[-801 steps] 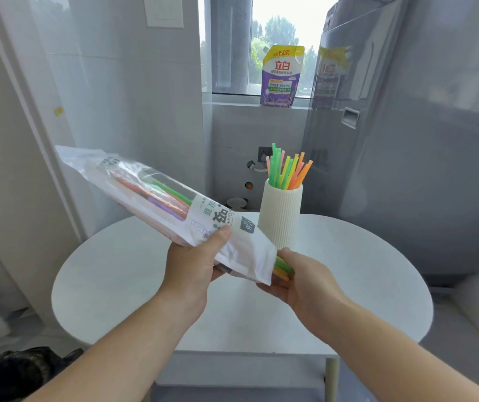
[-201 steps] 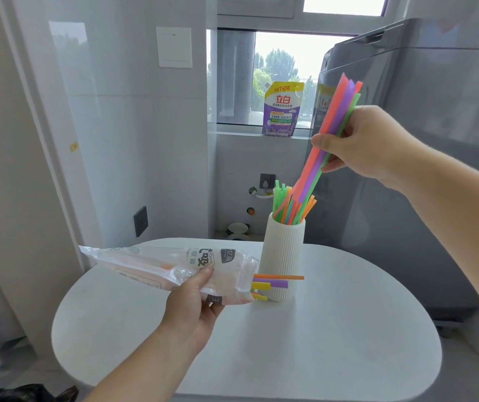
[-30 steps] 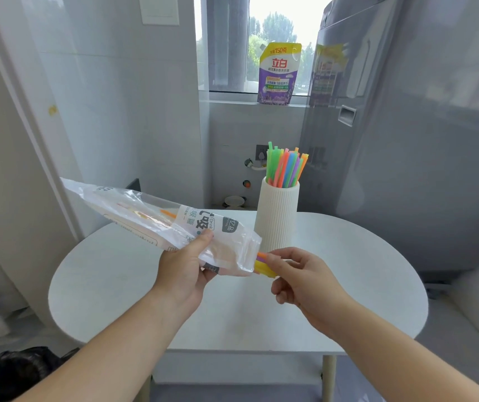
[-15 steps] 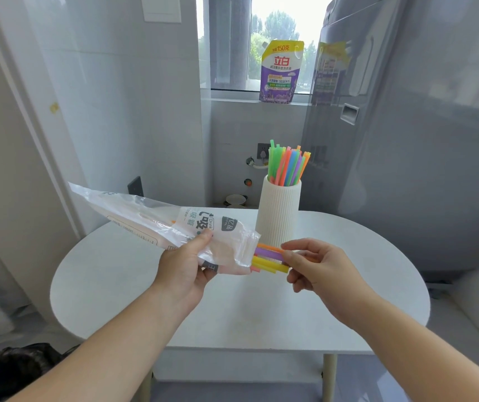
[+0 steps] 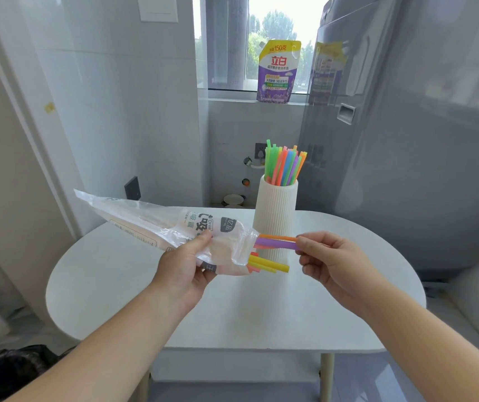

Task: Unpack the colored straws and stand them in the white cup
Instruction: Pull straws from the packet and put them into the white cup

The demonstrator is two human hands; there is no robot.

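My left hand grips a clear plastic straw bag above the table, its open mouth pointing right. Purple and orange straws stick out of the mouth, and my right hand pinches their ends. Yellow and red straws poke out lower down, untouched. Just behind stands the ribbed white cup, upright, with several coloured straws standing in it.
The cup stands on a round white table. A grey appliance rises close behind on the right. A purple detergent pouch sits on the window sill. A dark bag lies on the floor at lower left.
My right hand has moved right, drawing the purple and orange straws further out of the bag. The left hand still holds the bag in about the same place.
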